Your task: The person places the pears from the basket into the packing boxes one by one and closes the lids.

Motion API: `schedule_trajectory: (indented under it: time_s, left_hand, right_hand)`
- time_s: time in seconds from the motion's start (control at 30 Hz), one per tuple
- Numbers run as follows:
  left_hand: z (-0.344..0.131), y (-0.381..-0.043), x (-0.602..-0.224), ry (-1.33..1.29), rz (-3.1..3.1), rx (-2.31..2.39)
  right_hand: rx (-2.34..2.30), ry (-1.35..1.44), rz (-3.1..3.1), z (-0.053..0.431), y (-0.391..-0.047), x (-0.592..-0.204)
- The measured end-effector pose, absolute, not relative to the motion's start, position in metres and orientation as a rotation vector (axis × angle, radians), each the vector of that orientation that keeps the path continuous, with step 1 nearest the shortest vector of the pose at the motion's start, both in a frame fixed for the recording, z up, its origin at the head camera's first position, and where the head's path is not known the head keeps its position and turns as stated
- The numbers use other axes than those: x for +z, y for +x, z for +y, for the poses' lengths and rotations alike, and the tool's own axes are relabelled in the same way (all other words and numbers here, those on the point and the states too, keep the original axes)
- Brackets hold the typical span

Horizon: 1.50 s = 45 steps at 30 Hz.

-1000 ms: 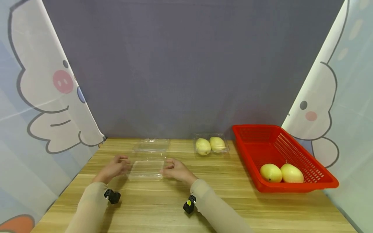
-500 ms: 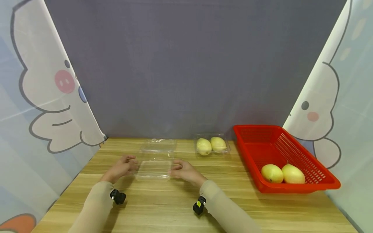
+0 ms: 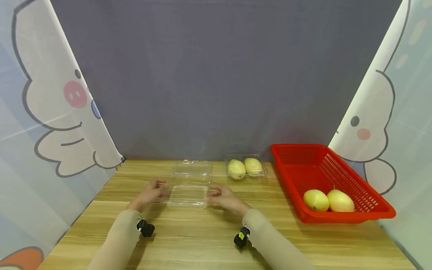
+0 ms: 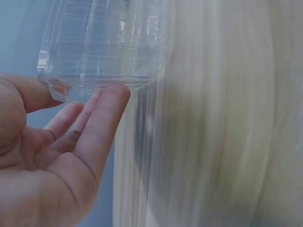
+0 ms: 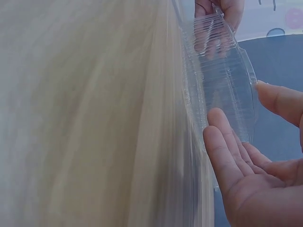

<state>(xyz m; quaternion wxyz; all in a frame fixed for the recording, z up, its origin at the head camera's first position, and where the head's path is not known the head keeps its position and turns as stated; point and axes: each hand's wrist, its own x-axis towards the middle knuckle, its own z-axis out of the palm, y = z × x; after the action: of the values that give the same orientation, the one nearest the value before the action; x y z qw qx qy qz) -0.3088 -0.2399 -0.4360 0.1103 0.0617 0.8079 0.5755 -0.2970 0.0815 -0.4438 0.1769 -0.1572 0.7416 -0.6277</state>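
Observation:
A clear plastic clamshell box (image 3: 188,203) lies on the table with its lid folded back towards the curtain; nothing is inside it. My left hand (image 3: 152,194) touches the box's left end. In the left wrist view, extended fingers (image 4: 102,127) lie along the end wall, with the thumb near the rim. At the opposite end is my right hand (image 3: 227,200). Straight fingers (image 5: 225,151) rest against that wall in the right wrist view, and the thumb touches the rim.
A second clear box (image 3: 258,174) holding two pale yellow melons (image 3: 237,169) stands at the back. On the right, a red plastic basket (image 3: 283,180) contains two more melons (image 3: 315,200). A grey curtain (image 3: 216,82) borders the wooden table (image 3: 189,240).
Both hands and the open clamshell box have shifted steadily to the right, towards the filled box. The filled box and the basket stay put.

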Motion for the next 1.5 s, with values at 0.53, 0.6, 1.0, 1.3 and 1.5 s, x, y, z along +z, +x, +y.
schedule_trajectory:
  time_s: [0.53,0.6,1.0,1.3,1.5]
  left_hand:
    - [-0.217,-0.31,-0.436,0.129,2.346,1.714]
    - [-0.214,-0.311,-0.436,0.121,2.34,1.715]
    - [-0.207,-0.31,-0.435,0.135,2.262,1.758]
    - [-0.211,-0.314,-0.436,0.112,2.216,1.766]
    - [-0.214,-0.317,-0.44,0.112,2.178,1.798]
  right_hand:
    - [-1.77,-0.452,2.074,0.103,-0.298,-0.442]
    - [-1.769,-0.45,2.073,0.106,-0.298,-0.442]
    - [-1.745,-0.457,2.094,0.117,-0.296,-0.442]
    - [-1.745,-0.448,2.082,0.117,-0.296,-0.44]
    - [-1.74,-0.45,2.081,0.117,-0.296,-0.44]
